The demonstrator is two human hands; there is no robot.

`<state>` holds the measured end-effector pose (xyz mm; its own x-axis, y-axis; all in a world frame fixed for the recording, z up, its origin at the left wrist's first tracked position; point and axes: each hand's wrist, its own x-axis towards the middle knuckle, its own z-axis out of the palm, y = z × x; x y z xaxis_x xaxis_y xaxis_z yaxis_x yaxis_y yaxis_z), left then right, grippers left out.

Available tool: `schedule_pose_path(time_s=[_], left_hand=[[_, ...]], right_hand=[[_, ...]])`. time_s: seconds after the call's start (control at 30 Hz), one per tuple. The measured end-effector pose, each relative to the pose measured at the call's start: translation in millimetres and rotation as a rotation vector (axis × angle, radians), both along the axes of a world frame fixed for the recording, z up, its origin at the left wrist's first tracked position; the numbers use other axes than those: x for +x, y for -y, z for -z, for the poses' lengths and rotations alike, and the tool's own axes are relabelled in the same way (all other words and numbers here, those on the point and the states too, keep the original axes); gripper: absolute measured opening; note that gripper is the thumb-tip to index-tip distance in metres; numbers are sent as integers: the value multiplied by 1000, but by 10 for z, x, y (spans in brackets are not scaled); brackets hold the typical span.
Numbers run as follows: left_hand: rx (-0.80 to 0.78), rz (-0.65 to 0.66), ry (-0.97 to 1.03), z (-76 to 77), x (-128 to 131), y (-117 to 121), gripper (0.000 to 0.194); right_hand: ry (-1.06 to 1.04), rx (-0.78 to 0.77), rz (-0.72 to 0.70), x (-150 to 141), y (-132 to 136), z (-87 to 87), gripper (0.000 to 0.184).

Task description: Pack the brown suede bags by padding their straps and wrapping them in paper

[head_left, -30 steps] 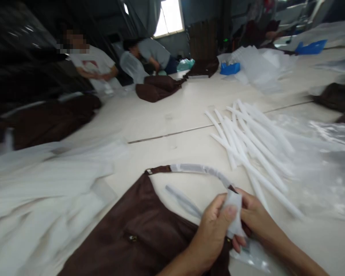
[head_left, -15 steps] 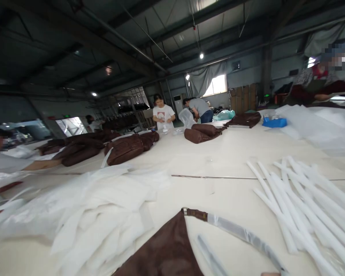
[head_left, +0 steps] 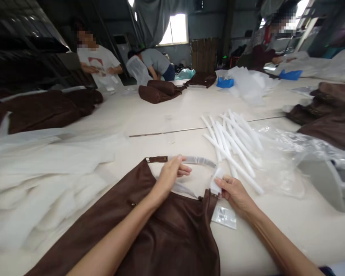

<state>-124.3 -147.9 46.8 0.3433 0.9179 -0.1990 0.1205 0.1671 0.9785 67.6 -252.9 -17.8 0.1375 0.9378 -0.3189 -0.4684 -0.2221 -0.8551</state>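
Note:
A dark brown handbag (head_left: 178, 234) lies in front of me, its shoulder strap (head_left: 202, 161) arched away from me and wrapped in clear plastic. My left hand (head_left: 172, 172) is over the bag's opening beside the strap, fingers stretched out; whether it touches the strap I cannot tell. At the bag's right upper corner, my right hand (head_left: 232, 188) pinches a white wrapping piece (head_left: 216, 182) around the strap's end. A small clear packet (head_left: 224, 217) rests on the table by that corner. Another plastic-covered strip (head_left: 185, 189) shows inside the strap's loop, partly behind my left hand.
White foam tubes (head_left: 235, 143) lie in a loose pile beyond my right hand. Thin white sheets (head_left: 51, 165) spread at left. Clear plastic bags (head_left: 284, 161) and brown bags (head_left: 330, 115) lie to the right. Co-workers stand across the table (head_left: 149, 143).
My view has swung down and to the right. Both hands are now in full view over the handbag; before, only a bit of one hand showed at the lower edge by the strap.

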Motion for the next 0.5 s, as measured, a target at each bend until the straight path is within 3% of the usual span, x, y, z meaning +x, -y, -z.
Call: schedule_pose_path(time_s=[0.07, 0.13, 0.2, 0.27, 0.33, 0.43, 0.5], left_hand=[[113, 46, -142, -157, -251, -182, 57], [185, 123, -298, -273, -509, -336, 52], [239, 150, -417, -335, -740, -476, 47], [264, 126, -480, -352, -920, -613, 44], [263, 80, -503, -346, -1039, -740, 43], [302, -36, -518, -322, -1135, -896, 34], [338, -109, -505, -299, -1184, -965, 30]], right_hand=[[62, -18, 28, 90, 62, -69, 46], [237, -69, 155, 175, 183, -121, 54], [516, -61, 300, 210, 320, -148, 60], [820, 53, 338, 167, 427, -135, 56], [1045, 195, 215, 59, 480, -74, 52], [1186, 290, -43, -88, 497, 64, 50], [1201, 291, -17, -107, 520, 120, 48]])
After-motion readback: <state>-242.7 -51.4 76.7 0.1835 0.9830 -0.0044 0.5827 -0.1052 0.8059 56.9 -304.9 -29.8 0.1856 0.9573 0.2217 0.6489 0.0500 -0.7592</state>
